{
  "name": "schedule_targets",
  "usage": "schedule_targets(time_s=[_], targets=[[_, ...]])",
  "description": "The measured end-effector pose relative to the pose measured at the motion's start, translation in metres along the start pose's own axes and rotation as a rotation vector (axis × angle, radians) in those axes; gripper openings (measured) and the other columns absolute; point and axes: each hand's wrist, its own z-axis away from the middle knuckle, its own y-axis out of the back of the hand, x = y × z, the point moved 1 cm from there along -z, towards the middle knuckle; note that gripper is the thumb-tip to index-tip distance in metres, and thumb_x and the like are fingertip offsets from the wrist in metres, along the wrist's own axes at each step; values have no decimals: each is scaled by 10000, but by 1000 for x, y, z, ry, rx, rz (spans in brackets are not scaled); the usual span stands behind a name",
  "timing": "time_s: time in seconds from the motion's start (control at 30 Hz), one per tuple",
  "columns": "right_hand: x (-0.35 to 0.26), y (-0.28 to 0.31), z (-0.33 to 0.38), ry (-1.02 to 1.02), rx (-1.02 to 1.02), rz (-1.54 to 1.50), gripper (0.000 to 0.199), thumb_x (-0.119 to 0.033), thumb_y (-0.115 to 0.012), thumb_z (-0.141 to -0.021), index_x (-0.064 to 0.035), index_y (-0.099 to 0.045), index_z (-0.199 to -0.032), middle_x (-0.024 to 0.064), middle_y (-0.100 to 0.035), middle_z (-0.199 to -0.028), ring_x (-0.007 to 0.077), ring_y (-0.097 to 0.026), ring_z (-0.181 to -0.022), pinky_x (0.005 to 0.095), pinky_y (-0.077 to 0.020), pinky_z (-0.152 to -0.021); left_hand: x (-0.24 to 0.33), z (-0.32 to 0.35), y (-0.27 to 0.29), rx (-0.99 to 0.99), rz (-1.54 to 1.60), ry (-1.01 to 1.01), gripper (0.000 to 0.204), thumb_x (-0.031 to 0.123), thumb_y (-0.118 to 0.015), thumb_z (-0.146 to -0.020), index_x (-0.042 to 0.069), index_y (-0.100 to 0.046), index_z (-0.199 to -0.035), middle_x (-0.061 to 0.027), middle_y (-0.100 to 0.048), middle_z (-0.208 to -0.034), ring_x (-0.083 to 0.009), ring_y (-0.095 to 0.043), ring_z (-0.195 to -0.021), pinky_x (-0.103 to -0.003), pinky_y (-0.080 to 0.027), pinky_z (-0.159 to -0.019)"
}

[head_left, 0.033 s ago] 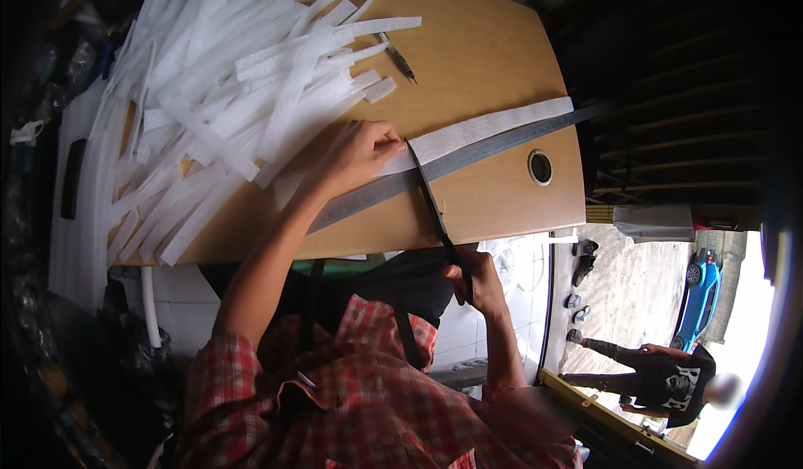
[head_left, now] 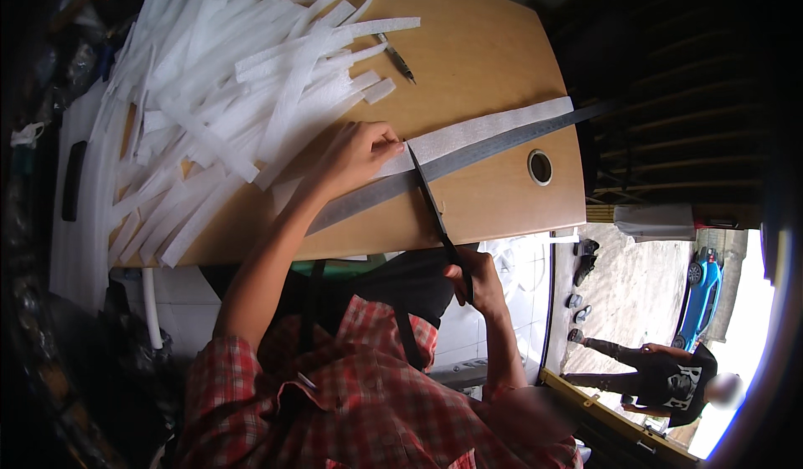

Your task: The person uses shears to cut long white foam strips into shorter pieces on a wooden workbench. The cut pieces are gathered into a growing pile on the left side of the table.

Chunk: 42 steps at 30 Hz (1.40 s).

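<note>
Scissors (head_left: 432, 203) in right hand (head_left: 483, 281), left hand (head_left: 366, 151) narrow on white strip (head_left: 485, 128), practically as before

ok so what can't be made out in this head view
Head view:
Part of the white strip: hidden beneath the left hand.
Handles of the scissors: mostly covered by the right hand.
Lower part of the pile: buried under upper strips.
Right end of the ruler: lost in shadow.
Bystander's head: blurred.
</note>
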Motion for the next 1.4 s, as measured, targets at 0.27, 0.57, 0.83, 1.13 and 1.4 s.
schedule_targets(time_s=[0.27,0.57,0.83,1.13,1.4], targets=[[-2,-19,2,156,41,72,896,-907,-541,-634,-26,-507,-796,0,-453,-577,98,-467,-522,270,-356,-477,64,28,52,600,-185,73,226,228,-508,-1034,8,-474,-999,-93,-486,-561,-182,-470,-511,-342,-375,-529],[7,-58,43,161,-74,-2,955,-924,-473,-675,15,-465,-848,163,-490,-708,376,-514,-633,442,-419,-597,65,4,71,1062,-171,-131,334,278,-502,-1038,-56,-491,-1042,-36,-437,-682,-107,-402,-602,-274,-373,-587],[9,-70,33,258,-64,16,968,-926,-439,-699,31,-479,-833,116,-470,-711,246,-497,-614,387,-397,-569,65,-6,48,1039,-156,-77,330,269,-514,-1032,-59,-489,-1049,-78,-496,-733,-143,-462,-646,-295,-414,-636],[8,-71,22,313,-69,28,964,-913,-430,-719,41,-503,-835,132,-482,-705,274,-504,-599,391,-400,-562,58,-12,43,1061,-136,-100,284,225,-500,-1031,-57,-476,-1025,-92,-448,-665,-172,-398,-563,-360,-381,-595],[11,-74,22,328,-42,-62,817,-766,-632,-726,17,-408,-793,189,-394,-650,403,-393,-588,440,-370,-551,57,-10,38,1036,-158,-73,277,218,-508,-1028,-58,-479,-1024,-95,-473,-698,-166,-419,-579,-344,-387,-591]])
